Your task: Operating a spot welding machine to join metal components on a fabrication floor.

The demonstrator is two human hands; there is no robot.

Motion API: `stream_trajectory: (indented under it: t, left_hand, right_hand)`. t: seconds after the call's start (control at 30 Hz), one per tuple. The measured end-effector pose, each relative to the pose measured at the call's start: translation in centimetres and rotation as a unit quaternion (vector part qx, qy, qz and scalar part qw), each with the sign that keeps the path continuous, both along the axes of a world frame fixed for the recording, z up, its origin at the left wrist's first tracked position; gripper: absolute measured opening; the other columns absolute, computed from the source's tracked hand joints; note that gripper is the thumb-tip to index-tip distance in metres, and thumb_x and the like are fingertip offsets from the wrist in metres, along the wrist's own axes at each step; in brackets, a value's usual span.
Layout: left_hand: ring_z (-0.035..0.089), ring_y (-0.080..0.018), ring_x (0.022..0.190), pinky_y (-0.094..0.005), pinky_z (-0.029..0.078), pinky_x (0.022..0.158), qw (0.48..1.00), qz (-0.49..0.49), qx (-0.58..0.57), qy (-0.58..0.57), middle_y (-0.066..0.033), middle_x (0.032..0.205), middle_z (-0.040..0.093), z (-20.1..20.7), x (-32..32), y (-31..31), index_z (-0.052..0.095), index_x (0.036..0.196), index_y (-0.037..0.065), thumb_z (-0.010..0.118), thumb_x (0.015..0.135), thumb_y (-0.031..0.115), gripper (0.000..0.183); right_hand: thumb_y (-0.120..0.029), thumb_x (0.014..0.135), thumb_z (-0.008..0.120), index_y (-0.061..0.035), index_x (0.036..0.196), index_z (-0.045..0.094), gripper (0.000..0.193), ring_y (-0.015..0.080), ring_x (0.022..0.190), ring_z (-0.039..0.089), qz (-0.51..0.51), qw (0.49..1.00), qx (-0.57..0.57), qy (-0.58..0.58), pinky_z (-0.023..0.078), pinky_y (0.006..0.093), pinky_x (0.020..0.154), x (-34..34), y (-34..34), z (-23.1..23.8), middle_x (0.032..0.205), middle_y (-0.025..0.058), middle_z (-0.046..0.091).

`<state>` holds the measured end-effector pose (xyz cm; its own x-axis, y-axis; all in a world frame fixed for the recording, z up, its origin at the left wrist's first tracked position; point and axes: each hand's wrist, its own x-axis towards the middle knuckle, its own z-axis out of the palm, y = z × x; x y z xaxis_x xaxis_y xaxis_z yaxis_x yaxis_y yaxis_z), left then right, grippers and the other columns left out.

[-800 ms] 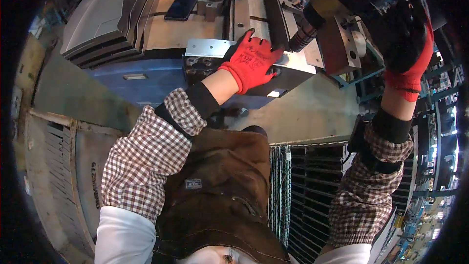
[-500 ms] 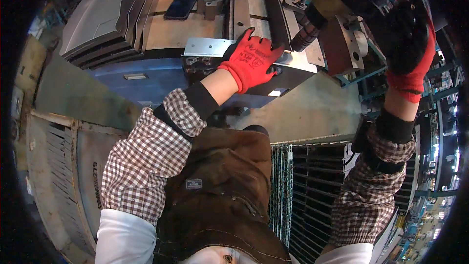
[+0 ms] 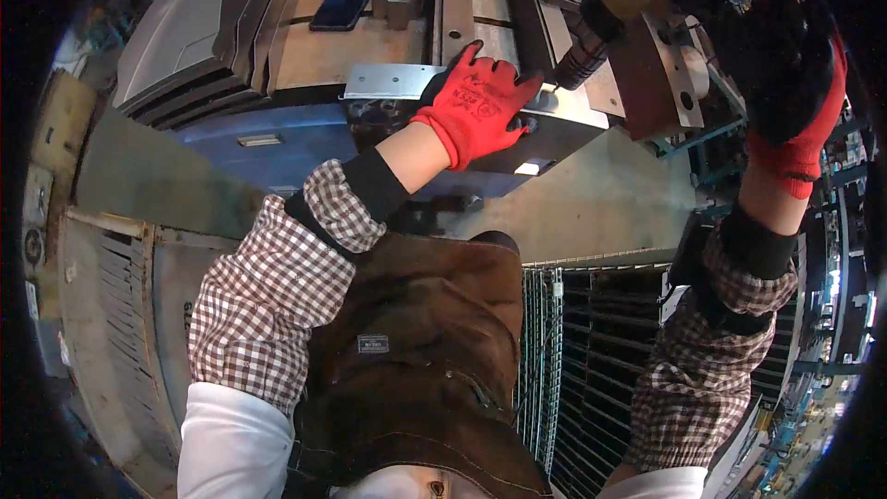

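My left hand [image 3: 480, 106], in a red glove with black fingers, holds down a long shiny metal plate [image 3: 390, 80] along the near edge of the machine table. Its thumb lies by the plate's near edge. Just right of those fingers, a ribbed dark tool holder [image 3: 582, 54] slants down, its thin tip at the plate's surface. My right hand [image 3: 793, 92], gloved alike, is raised beside the dark machine head at the upper right. Its fingers look curled, but shadow hides what they grip.
Large bent grey sheet-metal parts [image 3: 189, 32] lie stacked at the left of the table. A dark phone [image 3: 345, 2] rests beside metal clamps [image 3: 397, 5]. A wire rack [image 3: 591, 342] stands below right, and a slotted metal bin [image 3: 120, 314] at lower left.
My right hand has shifted a little right and down, its fingers more curled. A thin tip now shows under the tool holder at the plate. My left hand keeps its place on the plate.
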<state>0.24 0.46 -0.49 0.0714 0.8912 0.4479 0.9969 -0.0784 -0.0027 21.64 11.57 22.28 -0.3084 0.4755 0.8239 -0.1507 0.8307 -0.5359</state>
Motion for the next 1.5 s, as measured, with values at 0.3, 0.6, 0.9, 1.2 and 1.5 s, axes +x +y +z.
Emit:
stream_trajectory:
  t: [0.3,0.6,0.9,1.2,1.5]
  left_hand:
    - [0.057,-0.0309,0.114,-0.0521,0.031,0.116,1.0,-0.013,-0.009,-0.011,-0.0105,0.116,0.06,0.0,0.2,0.2,0.051,0.145,0.02,0.071,0.083,0.046,0.071]
    - [0.057,-0.031,0.114,-0.0525,0.032,0.114,1.0,-0.016,0.021,-0.012,-0.0109,0.116,0.059,0.0,0.1,0.2,0.05,0.145,0.019,0.07,0.083,0.046,0.07]
    - [0.058,-0.0305,0.113,-0.053,0.031,0.115,1.0,-0.016,0.022,-0.007,-0.0113,0.115,0.06,-0.3,0.0,0.1,0.051,0.144,0.019,0.069,0.084,0.045,0.067]
    - [0.057,-0.0308,0.115,-0.0525,0.032,0.114,0.999,-0.021,0.029,-0.004,-0.0111,0.117,0.06,-0.1,0.0,0.1,0.052,0.145,0.02,0.07,0.082,0.045,0.07]
    - [0.056,-0.0324,0.117,-0.0525,0.032,0.114,1.0,-0.011,0.024,-0.01,-0.0119,0.123,0.059,-0.2,-0.1,0.0,0.052,0.145,0.021,0.071,0.081,0.046,0.071]
  right_hand:
    - [-0.036,0.108,0.043,-0.0066,0.152,0.041,0.053,0.0232,0.12,0.061,-0.003,1.0,0.006,0.006,0.05,0.0438,0.105,0.7,-0.1,-0.3,0.145,0.0137,0.055]
    - [-0.036,0.108,0.043,-0.0073,0.151,0.042,0.052,0.0231,0.119,0.061,0.009,1.0,-0.007,0.006,0.05,0.0435,0.104,-0.6,0.0,-0.8,0.144,0.0133,0.055]
    - [-0.036,0.108,0.043,-0.0079,0.151,0.043,0.052,0.023,0.119,0.061,0.006,1.0,-0.01,0.003,0.05,0.0433,0.103,-1.1,-0.1,-1.5,0.144,0.013,0.055]
    - [-0.037,0.108,0.044,-0.0086,0.15,0.044,0.051,0.0229,0.118,0.061,0.003,1.0,-0.006,0.012,0.051,0.043,0.103,-0.7,-0.4,-1.2,0.144,0.0126,0.056]
    - [-0.037,0.108,0.044,-0.0092,0.149,0.045,0.05,0.0228,0.118,0.061,0.019,0.999,-0.023,0.012,0.051,0.0428,0.102,-1.8,0.1,-1.9,0.144,0.0122,0.056]
